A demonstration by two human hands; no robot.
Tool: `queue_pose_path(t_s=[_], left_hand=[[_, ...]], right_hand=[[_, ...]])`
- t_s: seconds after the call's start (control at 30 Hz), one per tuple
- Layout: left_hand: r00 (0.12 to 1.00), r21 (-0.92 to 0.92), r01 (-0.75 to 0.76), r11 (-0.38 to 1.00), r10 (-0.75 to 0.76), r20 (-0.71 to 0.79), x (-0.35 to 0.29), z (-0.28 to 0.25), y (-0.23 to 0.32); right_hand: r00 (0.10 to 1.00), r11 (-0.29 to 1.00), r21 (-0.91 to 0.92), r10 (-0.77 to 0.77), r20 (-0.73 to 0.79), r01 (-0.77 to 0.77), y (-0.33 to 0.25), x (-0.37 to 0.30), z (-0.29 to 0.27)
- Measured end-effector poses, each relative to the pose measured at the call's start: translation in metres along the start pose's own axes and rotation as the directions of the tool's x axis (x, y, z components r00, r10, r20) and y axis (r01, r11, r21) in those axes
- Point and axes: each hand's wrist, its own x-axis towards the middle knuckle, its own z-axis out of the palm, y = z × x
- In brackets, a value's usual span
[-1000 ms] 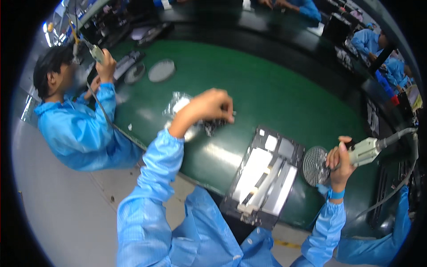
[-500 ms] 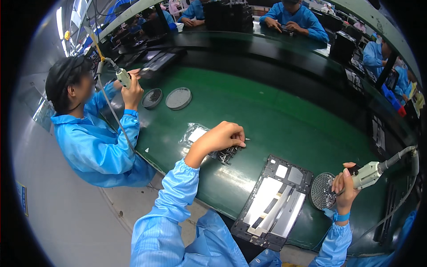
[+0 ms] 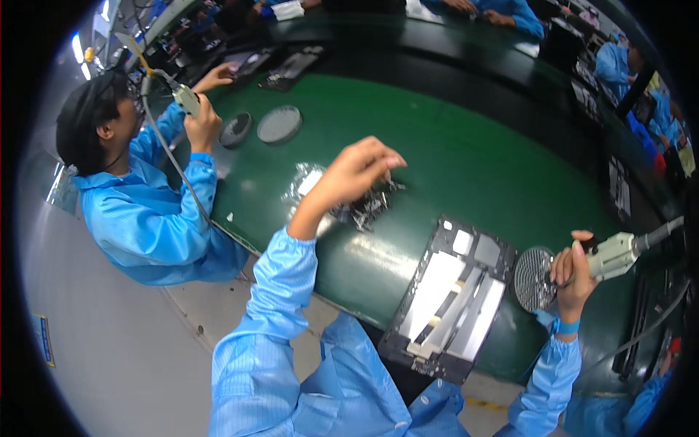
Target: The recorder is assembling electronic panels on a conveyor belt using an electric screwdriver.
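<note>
My left hand is over a pile of small dark metal parts, its fingers bent and drawn together. Anything between the fingertips is too small or blurred to make out. A clear plastic bag lies left of the pile, partly behind my wrist. In my right hand is a pale electric screwdriver, its tip hidden from view. Beside that hand stands a round dish with a dotted grid of small bits. Between my arms lies an opened tablet, its silver and white inner panels showing, at the table's near edge.
On the left, a co-worker holds another pale screwdriver. Two round dishes stand near that person, with flat dark panels behind. A cable hangs at right, near long dark strips. Other people sit across the green table.
My left hand has lifted from the pile of small parts and moved away from me. The view has shifted slightly. My right hand still grips the screwdriver beside the dish.
</note>
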Motion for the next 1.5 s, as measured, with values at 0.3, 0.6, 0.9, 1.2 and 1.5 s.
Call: queue_pose_path(t_s=[0.3, 0.6, 0.9, 1.2, 1.5], left_hand=[[0.996, -0.289, 0.090, 0.953, -0.094, 0.003, 0.009, 0.008, 0.000], [0.994, -0.394, 0.072, 0.916, -0.098, -0.048, -0.003, 0.049, 0.013], [0.992, -0.249, 0.095, 0.964, -0.070, 0.105, -0.002, 0.048, 0.022], [0.962, -0.053, 0.130, 0.990, -0.113, 0.250, -0.001, 0.074, 0.020], [0.964, -0.081, 0.114, 0.990, -0.090, 0.251, -0.007, 0.070, 0.003]], right_hand=[[1.000, 1.000, 0.008, -0.007, 0.028, 0.007, -0.003, 0.004, 0.007], [0.999, 0.999, -0.018, 0.032, 0.003, -0.032, -0.004, -0.007, -0.003], [1.000, 0.999, 0.031, -0.006, 0.030, 0.005, -0.003, 0.003, 0.008], [1.000, 1.000, -0.002, -0.025, 0.008, 0.025, -0.005, -0.003, 0.006], [0.998, 0.997, -0.055, 0.049, -0.024, -0.050, 0.011, -0.003, 0.006]])
